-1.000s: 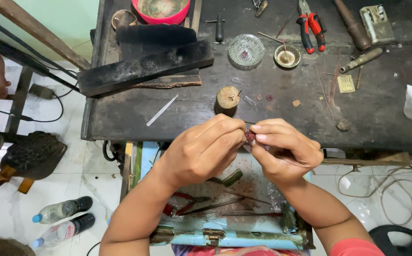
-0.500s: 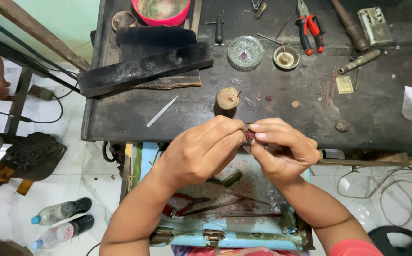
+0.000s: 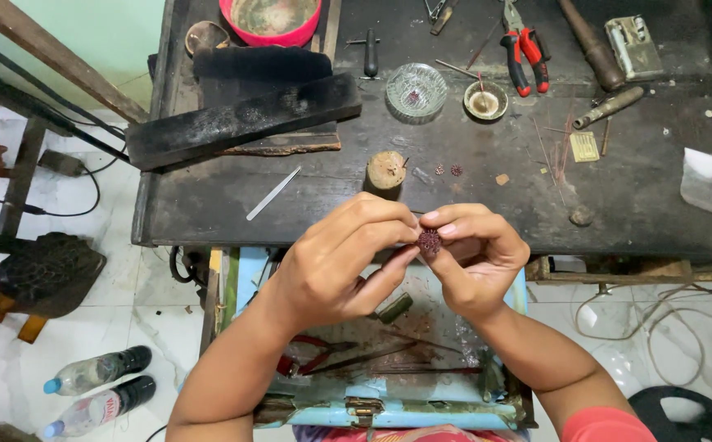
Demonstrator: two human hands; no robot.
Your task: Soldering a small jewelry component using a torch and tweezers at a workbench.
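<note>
At the far edge of the dark table (image 3: 470,221) stands a pink bowl (image 3: 278,23) with a grimy, brownish inside; what lies in it cannot be told. Right of it, a clear glass dish (image 3: 416,92) holds a few small reddish bits at its middle, and just beside that a small round metal cup (image 3: 485,100) holds a pale residue with a thin stick leaning in it. Below the table's near edge an open light-blue drawer (image 3: 389,409) carries red-handled pliers (image 3: 311,360), thin rods and dusty scraps.

Over the drawer, just near of the table edge, both hands meet. The small round dark-red beaded piece (image 3: 430,241) sits between them, pinched at the fingertips. The left hand (image 3: 340,266) has its grip pressed together on the piece's left side, thumb and forefinger closed on it. The right hand (image 3: 477,258) curls round from the right, its thumb and forefinger tips touching the piece from above and below.
</note>
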